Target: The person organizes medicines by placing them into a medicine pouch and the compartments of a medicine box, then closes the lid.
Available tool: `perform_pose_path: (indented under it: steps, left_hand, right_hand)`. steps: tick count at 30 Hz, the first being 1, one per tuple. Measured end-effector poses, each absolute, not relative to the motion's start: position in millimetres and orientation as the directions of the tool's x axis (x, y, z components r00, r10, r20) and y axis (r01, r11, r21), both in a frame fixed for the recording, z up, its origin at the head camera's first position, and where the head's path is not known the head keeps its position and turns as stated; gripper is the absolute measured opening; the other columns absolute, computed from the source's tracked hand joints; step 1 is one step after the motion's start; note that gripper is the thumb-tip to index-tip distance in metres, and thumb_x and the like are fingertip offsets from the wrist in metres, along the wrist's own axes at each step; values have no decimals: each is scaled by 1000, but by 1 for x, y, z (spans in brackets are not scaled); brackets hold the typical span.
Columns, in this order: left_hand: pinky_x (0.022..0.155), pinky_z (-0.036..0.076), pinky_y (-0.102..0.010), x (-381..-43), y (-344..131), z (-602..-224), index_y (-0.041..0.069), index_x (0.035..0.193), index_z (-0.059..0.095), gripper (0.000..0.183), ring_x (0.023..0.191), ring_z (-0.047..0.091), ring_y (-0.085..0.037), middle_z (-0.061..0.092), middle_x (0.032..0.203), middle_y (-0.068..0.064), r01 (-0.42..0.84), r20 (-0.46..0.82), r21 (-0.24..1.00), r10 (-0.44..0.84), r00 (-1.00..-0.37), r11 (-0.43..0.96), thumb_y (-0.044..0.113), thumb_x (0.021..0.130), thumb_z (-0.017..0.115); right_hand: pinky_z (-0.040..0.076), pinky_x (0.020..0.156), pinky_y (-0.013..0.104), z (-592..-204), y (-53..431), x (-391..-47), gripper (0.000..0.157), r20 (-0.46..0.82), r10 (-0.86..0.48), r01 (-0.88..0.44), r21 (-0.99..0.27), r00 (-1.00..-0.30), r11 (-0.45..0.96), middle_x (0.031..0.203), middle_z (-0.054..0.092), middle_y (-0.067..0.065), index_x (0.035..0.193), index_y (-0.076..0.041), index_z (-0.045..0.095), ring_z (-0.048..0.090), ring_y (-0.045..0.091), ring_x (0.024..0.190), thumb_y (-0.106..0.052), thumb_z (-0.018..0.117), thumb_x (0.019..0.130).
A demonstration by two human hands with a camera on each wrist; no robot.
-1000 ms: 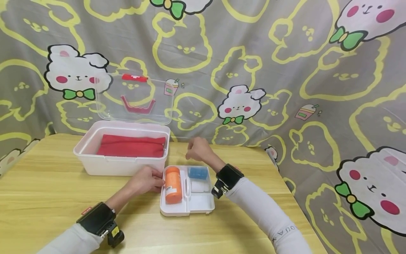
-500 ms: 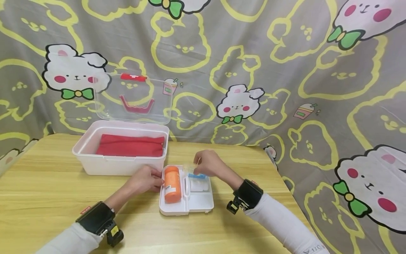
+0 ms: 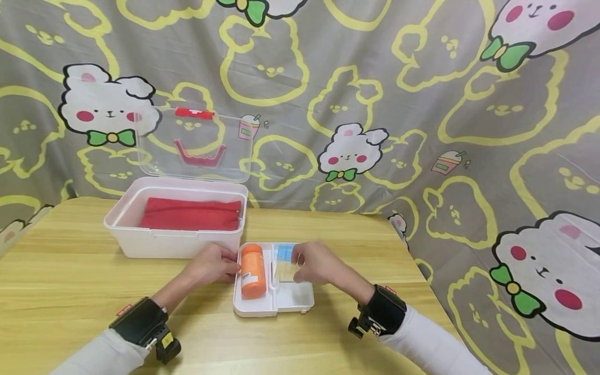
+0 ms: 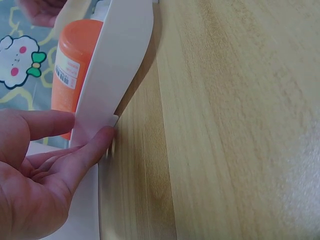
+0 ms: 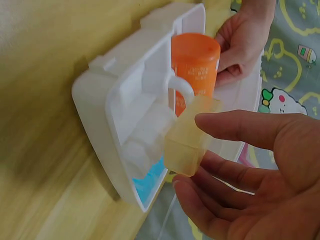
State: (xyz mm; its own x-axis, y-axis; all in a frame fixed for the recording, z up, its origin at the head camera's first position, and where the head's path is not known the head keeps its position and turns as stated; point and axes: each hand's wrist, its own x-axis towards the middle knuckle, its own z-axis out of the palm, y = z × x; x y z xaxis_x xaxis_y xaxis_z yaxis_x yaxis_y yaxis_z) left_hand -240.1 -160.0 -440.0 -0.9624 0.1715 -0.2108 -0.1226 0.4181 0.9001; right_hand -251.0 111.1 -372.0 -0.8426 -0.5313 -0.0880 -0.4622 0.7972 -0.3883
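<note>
My right hand (image 3: 321,265) pinches a small translucent yellowish box (image 5: 187,142) between thumb and fingers, over the right side of a white tray (image 3: 255,314). In the tray's left part lies an orange bottle (image 3: 253,272) with a white label. A blue item (image 3: 285,253) sits in the back right compartment, partly behind the right hand. White pieces (image 5: 150,132) lie beside it, under the yellowish box. At the tray's left edge my left hand (image 3: 213,266) pinches the wall (image 4: 107,75) between thumb and finger. A raised white handle (image 5: 181,89) divides the tray.
Behind the left hand stands a white box (image 3: 178,244) with a red zipped pouch (image 3: 192,214) inside. Its clear lid (image 3: 159,151) is tilted up at the back, with a red handle and latch. A patterned curtain (image 3: 281,114) hangs behind the wooden table (image 3: 211,344).
My right hand has come from behind the tray, toward me and slightly right, carrying the yellowish box over the right compartments. My left hand has stayed at the tray's left edge.
</note>
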Motion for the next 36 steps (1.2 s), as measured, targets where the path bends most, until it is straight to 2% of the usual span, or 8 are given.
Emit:
perform_pose_path:
  steps: [9,14,20,29,33,36]
  left_hand:
    - [75,62,-39,-239,-159,-439,-15,116,67,31,87,74,-23,75,102,-20,-120,-206,902,171,-963,415,2,90,72]
    - [75,62,-39,-239,-159,-440,-16,116,66,31,87,74,-23,75,102,-21,-121,-206,904,169,-964,410,1,90,72]
    - [75,62,-40,-239,-160,-438,-17,117,65,33,88,74,-25,74,103,-23,-110,-199,907,182,-963,407,2,91,72]
    - [75,62,-39,-239,-160,-439,-15,116,67,31,87,74,-23,75,102,-21,-118,-203,905,172,-964,410,2,91,71]
    - [75,62,-40,-239,-160,-439,-17,116,66,32,88,74,-24,75,103,-23,-100,-191,908,189,-963,407,2,91,71]
    - [75,62,-39,-238,-160,-440,-15,117,66,32,88,74,-23,75,103,-21,-110,-199,906,181,-963,408,3,91,72]
  right_hand:
    - [43,62,27,-386,117,-235,26,-160,-558,-484,-345,-814,804,78,59,1,88,-7,65,51,16,71,2,78,68]
    - [39,59,24,-393,116,-232,25,-146,-570,-502,-333,-809,798,75,54,-1,88,-7,65,45,14,68,3,75,67]
    - [39,60,22,-398,115,-229,26,-138,-553,-495,-309,-821,812,78,56,0,90,-6,67,47,12,69,2,74,67]
    - [48,69,26,-401,116,-228,28,-134,-543,-488,-301,-829,819,87,66,4,92,-6,69,53,14,78,1,78,66]
    - [52,77,30,-400,117,-229,30,-159,-534,-465,-331,-831,821,94,68,5,98,-5,70,58,14,85,-5,82,70]
    - [54,80,34,-399,120,-231,25,-149,-529,-449,-372,-835,813,94,69,5,97,-6,70,61,16,87,-11,83,76]
